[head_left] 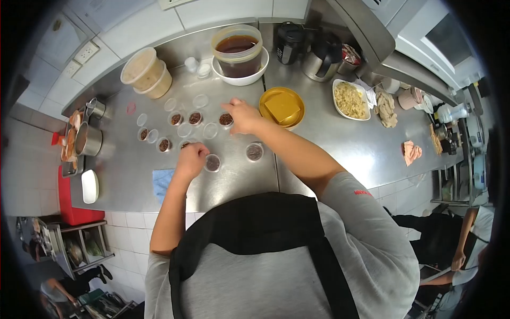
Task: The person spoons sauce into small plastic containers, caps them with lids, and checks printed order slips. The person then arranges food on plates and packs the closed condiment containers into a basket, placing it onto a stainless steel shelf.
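My right hand (243, 117) reaches to a small clear plastic cup of dark reddish-brown flakes (226, 119), its thumb and fingers around the sides. My left hand (193, 159) is curled over another small cup (185, 144), which it mostly covers; what its fingertips hold is hidden. Beside that hand stands a lidded cup (212, 162), with a second lidded cup (254, 152) to the right. Several filled cups, such as this one (195, 118), stand further left without lids. Loose clear lids lie among them, one (210, 131) between my hands.
At the back, a tub of brown liquid (238, 53) sits in a white bowl (245, 80). Stacked tubs (146, 74), a yellow container (282, 106), a dish of chopped food (351, 100), a kettle (323, 57) and a blue cloth (162, 183) are around. Other people appear at the lower edges.
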A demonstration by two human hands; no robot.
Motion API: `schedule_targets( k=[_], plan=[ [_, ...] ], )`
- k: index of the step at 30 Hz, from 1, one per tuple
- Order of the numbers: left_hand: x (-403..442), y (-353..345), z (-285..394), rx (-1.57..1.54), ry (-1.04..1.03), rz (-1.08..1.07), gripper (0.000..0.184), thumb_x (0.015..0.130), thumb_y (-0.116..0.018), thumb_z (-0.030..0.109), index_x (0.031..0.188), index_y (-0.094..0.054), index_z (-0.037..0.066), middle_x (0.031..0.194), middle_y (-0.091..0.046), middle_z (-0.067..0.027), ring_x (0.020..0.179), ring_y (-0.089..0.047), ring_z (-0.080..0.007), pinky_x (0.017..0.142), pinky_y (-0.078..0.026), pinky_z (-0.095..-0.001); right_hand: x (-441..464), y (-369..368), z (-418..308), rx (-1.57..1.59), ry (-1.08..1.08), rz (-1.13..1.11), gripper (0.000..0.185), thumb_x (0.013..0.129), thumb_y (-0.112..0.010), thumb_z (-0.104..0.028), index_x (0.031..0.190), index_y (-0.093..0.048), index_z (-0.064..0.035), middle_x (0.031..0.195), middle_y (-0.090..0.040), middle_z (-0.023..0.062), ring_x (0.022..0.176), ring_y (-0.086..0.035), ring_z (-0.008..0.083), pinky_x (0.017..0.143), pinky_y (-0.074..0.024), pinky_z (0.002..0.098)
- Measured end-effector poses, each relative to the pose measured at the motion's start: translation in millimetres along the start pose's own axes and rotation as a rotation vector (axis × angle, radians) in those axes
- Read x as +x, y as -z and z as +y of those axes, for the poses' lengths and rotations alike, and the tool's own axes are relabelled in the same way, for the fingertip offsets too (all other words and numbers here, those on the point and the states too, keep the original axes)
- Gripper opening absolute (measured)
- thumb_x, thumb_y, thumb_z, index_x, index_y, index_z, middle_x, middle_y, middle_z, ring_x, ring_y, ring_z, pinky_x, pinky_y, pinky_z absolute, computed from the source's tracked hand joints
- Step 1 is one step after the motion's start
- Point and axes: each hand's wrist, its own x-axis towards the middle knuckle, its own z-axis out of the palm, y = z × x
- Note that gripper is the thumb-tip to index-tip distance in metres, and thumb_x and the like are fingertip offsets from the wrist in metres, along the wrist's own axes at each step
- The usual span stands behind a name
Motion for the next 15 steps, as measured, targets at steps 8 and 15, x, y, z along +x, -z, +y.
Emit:
schedule_targets(
  k=[8, 15],
  plan=[
    [21.1, -16.0, -5.0, -0.135, 0.125, -0.004, 0.023, 0.079, -0.055, 0.004, 0.100, -0.065, 0.006, 0.086, -0.063, -0.0146, 0.079, -0.061, -0.0267, 0.071, -0.049, -0.0350, -24.3, -3.7, 7.1, 0.338, -0.125, 0.093, 0.045, 0.055, -0.075, -0.014, 0.096, -0.060, -0.0037, 0.096, -0.058, 0.0154, 0.089, -0.058, 0.0336, 0.078, -0.0482, 0.0399],
    [45.6, -46.7, 28.4, -0.321, -0.074, 0.248, 0.024, 0.074, -0.067, 0.006, 0.097, -0.067, 0.010, 0.087, -0.058, -0.0105, 0.070, -0.059, -0.0207, 0.066, -0.050, -0.0321, -39.9, -21.3, 11.0, 0.160, -0.091, 0.121, 0.052, 0.054, -0.077, -0.013, 0.100, -0.058, -0.0015, 0.092, -0.058, 0.0142, 0.083, -0.059, 0.0290, 0.073, -0.0483, 0.0369]
  ],
)
